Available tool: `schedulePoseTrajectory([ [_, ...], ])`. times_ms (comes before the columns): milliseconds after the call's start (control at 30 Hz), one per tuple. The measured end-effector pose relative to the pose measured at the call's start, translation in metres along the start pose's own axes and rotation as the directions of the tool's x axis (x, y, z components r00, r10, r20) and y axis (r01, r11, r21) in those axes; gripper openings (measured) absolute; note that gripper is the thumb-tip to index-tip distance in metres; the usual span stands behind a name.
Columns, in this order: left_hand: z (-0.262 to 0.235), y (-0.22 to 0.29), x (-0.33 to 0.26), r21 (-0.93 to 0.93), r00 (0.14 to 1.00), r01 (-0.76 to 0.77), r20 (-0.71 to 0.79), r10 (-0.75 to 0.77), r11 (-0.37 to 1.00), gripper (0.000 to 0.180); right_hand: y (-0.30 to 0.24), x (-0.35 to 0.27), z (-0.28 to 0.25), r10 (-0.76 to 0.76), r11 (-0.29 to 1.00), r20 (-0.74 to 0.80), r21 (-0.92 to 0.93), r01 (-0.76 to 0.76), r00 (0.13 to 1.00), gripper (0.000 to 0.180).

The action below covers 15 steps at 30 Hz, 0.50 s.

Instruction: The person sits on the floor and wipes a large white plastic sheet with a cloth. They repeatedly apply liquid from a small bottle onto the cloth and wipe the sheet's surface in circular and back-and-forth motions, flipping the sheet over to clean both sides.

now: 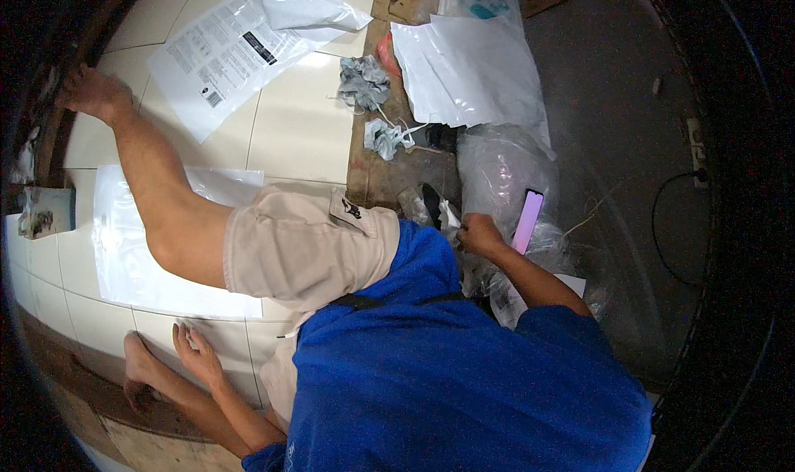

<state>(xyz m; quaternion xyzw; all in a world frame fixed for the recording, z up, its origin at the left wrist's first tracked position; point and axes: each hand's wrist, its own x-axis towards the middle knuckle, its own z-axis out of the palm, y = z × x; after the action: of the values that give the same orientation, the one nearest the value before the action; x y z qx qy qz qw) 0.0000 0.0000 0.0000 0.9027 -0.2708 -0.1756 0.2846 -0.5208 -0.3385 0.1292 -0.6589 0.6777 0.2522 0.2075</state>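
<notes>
My left hand is beside my lower leg, over the tiled floor. It is empty, its fingers stretched and slightly apart. A large white plastic sheet or bag lies flat just beyond it, partly under my raised leg. On the other side, my right hand is closed beside my hip. A small white scrap sticks out at its fingertips; its kind is unclear. Near that hand are a dark slim object and a phone with a lit pinkish screen, lying on clear plastic wrap.
White plastic mailing bags with black print lie at the far left. A stack of white sheets rests at the far right, near crumpled grey scraps. A wall socket with a black cable is at right. A small box stands at left.
</notes>
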Motion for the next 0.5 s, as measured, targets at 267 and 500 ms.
schedulePoseTrajectory([
  [267, 0.002, -0.019, -0.003, 0.039, 0.995, -0.087, -0.049, 0.089, 0.995, 0.042, 0.0, -0.008, -0.1, -0.2, 0.887, -0.117, 0.4, 0.23, 0.973, 0.026],
  [500, -0.042, 0.078, 0.032, -0.341, 0.969, -0.125, -0.243, 0.041, 0.932, 0.036, -0.134, -0.017, -0.17, -0.618, -0.072, -0.327, 0.929, 0.362, 0.715, 0.046],
])
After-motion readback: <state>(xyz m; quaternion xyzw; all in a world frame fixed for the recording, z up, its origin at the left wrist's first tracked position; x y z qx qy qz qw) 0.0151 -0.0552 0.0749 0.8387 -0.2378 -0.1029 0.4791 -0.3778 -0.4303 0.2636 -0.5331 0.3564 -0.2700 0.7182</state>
